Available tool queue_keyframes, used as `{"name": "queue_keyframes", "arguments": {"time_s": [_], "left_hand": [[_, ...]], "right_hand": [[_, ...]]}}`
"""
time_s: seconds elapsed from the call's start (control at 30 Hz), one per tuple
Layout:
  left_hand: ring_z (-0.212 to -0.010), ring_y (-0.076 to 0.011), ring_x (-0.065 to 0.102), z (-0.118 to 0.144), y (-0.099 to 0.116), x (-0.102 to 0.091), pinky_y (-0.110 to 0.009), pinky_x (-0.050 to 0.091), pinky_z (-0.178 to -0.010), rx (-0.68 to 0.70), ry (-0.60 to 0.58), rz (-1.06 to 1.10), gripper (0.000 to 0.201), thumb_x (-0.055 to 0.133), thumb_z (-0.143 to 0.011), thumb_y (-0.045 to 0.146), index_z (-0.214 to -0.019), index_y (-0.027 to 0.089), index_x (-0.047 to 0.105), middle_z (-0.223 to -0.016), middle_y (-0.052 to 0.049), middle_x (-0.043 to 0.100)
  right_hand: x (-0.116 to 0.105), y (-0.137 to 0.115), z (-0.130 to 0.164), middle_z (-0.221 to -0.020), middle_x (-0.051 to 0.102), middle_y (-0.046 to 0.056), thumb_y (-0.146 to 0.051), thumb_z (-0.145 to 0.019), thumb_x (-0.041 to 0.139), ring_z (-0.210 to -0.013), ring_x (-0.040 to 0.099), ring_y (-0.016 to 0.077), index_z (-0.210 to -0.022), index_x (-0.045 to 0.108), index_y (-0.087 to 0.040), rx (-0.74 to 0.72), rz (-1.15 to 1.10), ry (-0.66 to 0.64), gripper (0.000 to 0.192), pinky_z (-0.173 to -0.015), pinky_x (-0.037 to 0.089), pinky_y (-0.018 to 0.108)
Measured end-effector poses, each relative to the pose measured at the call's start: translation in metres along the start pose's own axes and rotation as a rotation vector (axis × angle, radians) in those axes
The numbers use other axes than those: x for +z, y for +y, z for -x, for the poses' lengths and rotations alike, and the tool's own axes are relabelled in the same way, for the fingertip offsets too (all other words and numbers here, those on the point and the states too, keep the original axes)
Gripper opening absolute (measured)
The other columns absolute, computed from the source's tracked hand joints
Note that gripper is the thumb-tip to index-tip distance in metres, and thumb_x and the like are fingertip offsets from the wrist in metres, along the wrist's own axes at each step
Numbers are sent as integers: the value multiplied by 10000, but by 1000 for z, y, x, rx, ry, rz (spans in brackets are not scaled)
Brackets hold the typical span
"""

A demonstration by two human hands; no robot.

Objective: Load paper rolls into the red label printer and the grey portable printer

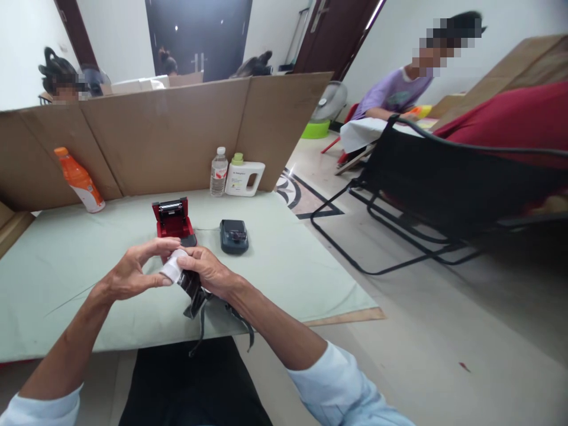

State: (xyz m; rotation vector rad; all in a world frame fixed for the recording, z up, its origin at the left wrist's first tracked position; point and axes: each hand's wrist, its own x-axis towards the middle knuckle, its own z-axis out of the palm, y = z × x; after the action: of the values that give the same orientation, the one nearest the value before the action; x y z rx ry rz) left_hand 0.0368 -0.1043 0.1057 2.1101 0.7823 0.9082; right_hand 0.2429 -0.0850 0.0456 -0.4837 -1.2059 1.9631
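Observation:
A small white paper roll (174, 266) is held over the table between my two hands. My left hand (135, 271) curves round its left side, thumb below and fingers above. My right hand (206, 269) grips it from the right, with the thumb on the paper. A dark, shiny strip (191, 290) hangs from beneath my right hand toward the table edge; where it begins is hidden. Just beyond my hands sits a red and black portable printer (173, 220) with its lid up, its front partly covered by my fingers. To its right lies a second, dark printer-like device (234, 236).
An orange bottle (80, 180), a water bottle (219, 173) and a white jug (245, 178) stand along a cardboard partition (168, 130) behind the pale green tabletop (284, 266). Right of the table is a black folding chair (444, 183). A person in purple (394, 92) sits beyond it.

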Motion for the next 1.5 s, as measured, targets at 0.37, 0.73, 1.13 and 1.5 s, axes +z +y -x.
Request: {"name": "queue_keyframes", "arguments": {"time_s": [0.37,0.73,1.13,1.5], "left_hand": [[-1031,-213,761,15,-29,14,-353,631,-942,134,291,-591,279,623,-935,127,-1153,213,775,-1157,-86,787],[-988,-232,766,-52,-118,-23,-360,600,-947,-124,273,-508,341,564,-791,154,-1036,189,799,-1071,-67,816],[-807,-210,729,-76,-150,-17,-294,556,-770,-325,142,-495,375,567,-674,132,-954,187,811,-923,-37,813],[-959,-248,733,-73,-136,-25,-353,569,-938,-283,134,-536,352,554,-677,137,-917,206,802,-979,-43,802]], "right_hand": [[-2,24,-16,-788,727,17,-565,-678,902,-710,641,146,-932,757,-155,-36,-55,254,503,-685,481,266],[-19,40,-19,-918,783,36,-334,-698,853,-793,729,182,-1275,677,-188,-98,-3,368,621,-778,588,339],[-29,36,-18,-719,718,-2,-376,-665,832,-624,656,145,-967,761,-178,16,38,410,368,-581,530,272],[-29,41,-20,-802,761,22,-378,-697,842,-731,712,178,-970,762,-187,28,35,371,343,-719,589,344]]}}
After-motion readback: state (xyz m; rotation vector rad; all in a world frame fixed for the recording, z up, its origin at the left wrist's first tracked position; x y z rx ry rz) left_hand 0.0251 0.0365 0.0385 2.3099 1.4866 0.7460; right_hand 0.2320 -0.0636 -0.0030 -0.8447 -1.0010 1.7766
